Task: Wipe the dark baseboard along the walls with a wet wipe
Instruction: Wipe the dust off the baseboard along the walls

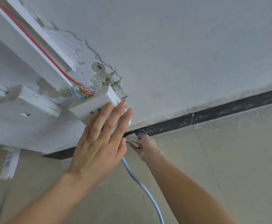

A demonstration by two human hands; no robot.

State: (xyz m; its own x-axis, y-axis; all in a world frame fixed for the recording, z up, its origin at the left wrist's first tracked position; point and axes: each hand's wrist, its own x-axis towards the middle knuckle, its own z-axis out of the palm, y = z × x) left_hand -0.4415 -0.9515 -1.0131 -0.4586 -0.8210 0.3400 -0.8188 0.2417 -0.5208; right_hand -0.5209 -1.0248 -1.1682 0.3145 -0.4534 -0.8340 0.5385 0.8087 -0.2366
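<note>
Left hand (pixel 99 139) braced flat on the socket box (pixel 82 110); right hand (pixel 146 147) gripped the wet wipe (pixel 134 140) against the baseboard (pixel 229 109), likely needing a stroke along its dusty run.

The left hand (pixel 99 143) hides a stretch of baseboard (pixel 229 109) and one end of the blue cable (pixel 141 186)

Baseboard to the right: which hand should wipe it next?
Right. The right hand grips the wet wipe against the baseboard; the left hand rests flat on the white socket box.
</note>
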